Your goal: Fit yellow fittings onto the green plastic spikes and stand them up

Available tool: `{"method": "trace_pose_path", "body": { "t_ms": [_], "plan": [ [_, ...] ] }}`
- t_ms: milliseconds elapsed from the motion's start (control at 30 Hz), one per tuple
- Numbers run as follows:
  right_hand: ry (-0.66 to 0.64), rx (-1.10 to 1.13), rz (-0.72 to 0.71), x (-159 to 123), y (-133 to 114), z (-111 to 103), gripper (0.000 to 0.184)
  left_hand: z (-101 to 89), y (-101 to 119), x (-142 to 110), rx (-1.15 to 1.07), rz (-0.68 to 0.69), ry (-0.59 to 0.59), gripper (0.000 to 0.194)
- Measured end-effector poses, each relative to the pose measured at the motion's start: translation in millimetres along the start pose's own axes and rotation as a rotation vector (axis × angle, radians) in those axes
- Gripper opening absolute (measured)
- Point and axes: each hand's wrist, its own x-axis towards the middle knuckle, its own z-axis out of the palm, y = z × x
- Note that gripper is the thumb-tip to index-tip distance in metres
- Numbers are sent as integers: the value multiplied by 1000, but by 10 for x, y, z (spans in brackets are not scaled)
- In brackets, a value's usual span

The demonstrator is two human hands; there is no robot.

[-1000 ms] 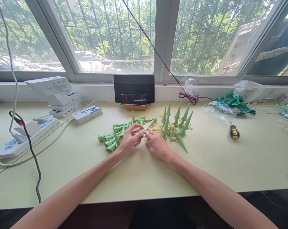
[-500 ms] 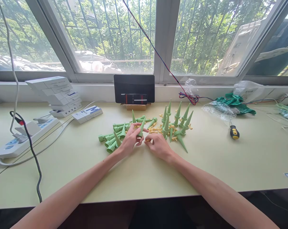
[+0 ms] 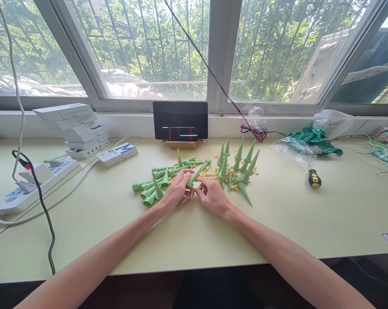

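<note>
My left hand (image 3: 178,189) is closed round a green plastic watering spike (image 3: 191,181), its collar near my fingertips and its body pointing away from me. Close beside it, the fingers of my right hand (image 3: 211,195) are pinched on a small yellow valve, mostly hidden by the fingers. Left of my hands lie several green spike parts (image 3: 145,186), some on their sides, some point up. To the right, several green spikes with yellow valves fitted (image 3: 224,169) stand point up, and one leans over (image 3: 244,194). Loose yellow valves (image 3: 209,174) lie in a heap behind my hands.
A phone (image 3: 182,134) leans on a dark tablet (image 3: 181,112) at the back. On the left are stacked white boxes (image 3: 81,128) and a power strip (image 3: 36,186) with cables. At right lie a screwdriver (image 3: 314,178) and green plastic wrapping (image 3: 325,143).
The green spike in my left hand has tipped from pointing upward to leaning away from me. My right hand stays close by, its fingers slightly shifted.
</note>
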Motion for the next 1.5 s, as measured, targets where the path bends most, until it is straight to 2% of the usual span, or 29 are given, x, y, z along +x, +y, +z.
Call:
{"method": "trace_pose_path", "body": {
  "t_ms": [233, 633, 967, 1100, 1500],
  "plan": [
    [11, 9, 3, -3, 1, -1, 36, 20, -35, -2, 91, 55, -38, 35],
    [32, -1, -11, -5, -2, 8, 28, 41, -46, -9, 294, 223, 10, 36],
    [78, -1, -33, -10, -24, -9, 15, 27, 43, -41, 560, 380, 38, 38],
    [87, -15, -32, -15, -20, -13, 16, 19, 49, -45, 605, 403, 13, 39],
    [82, -5, -36, -9, -13, -27, 16, -20, 13, -25, 824, 470, 71, 31]
  ]
}}
